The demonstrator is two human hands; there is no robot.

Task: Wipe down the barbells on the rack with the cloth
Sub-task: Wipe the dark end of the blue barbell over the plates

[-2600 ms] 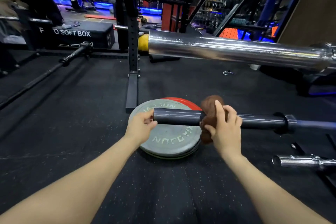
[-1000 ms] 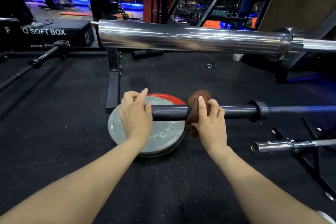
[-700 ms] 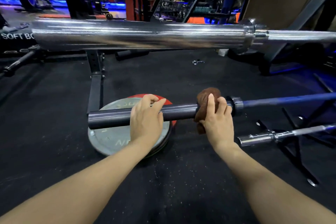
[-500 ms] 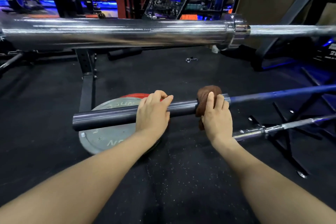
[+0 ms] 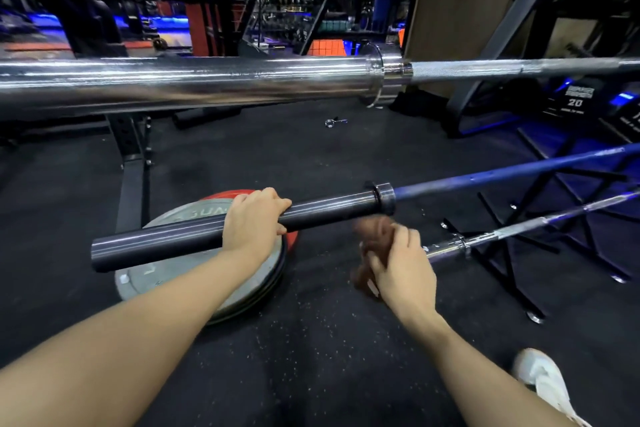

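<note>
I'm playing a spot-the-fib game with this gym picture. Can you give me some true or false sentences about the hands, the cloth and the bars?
1. The left hand holds the dark bar sleeve. True.
2. The brown cloth is wrapped round that sleeve. False: it is in the right hand, off the bar.
3. Weight plates lie on the floor. True.
4. The big chrome bar lies on the floor. False: it is raised above it.
</note>
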